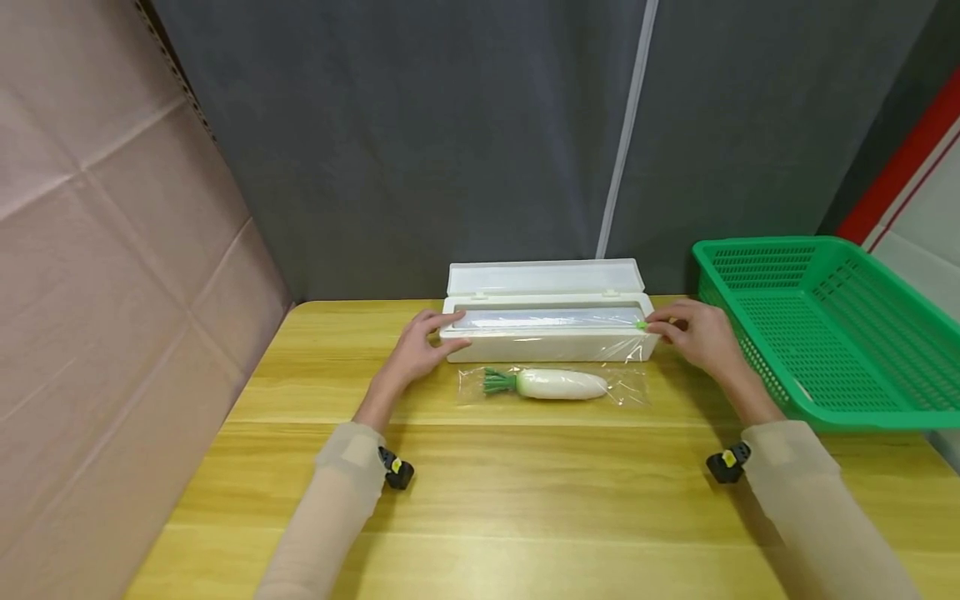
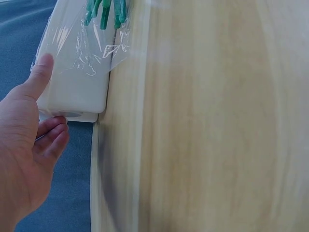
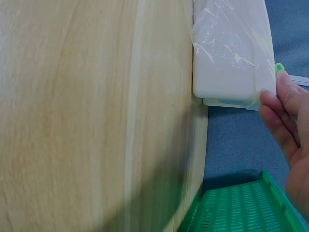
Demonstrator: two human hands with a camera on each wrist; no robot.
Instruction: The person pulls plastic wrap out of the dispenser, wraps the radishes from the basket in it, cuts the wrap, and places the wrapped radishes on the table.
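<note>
Box (image 1: pixel 540 350), white, on table (image 1: pixel 525 500) at far edge, lid (image 1: pixel 547 277) flipped up behind. Left hand (image 1: pixel 417 347) holds box's left end, thumb at front, index over top rim, wide gap between. Right hand (image 1: pixel 697 332) pinches green slider (image 1: pixel 641 325) at box's right end, thumb and index nearly meeting. Radish (image 1: pixel 566 384), wrapped in clear film (image 1: pixel 626 388), lies just before box. Green basket (image 1: pixel 847 417) right. Wrist cameras (image 1: pixel 400 477) bear yellow marks, too small to read.
</note>
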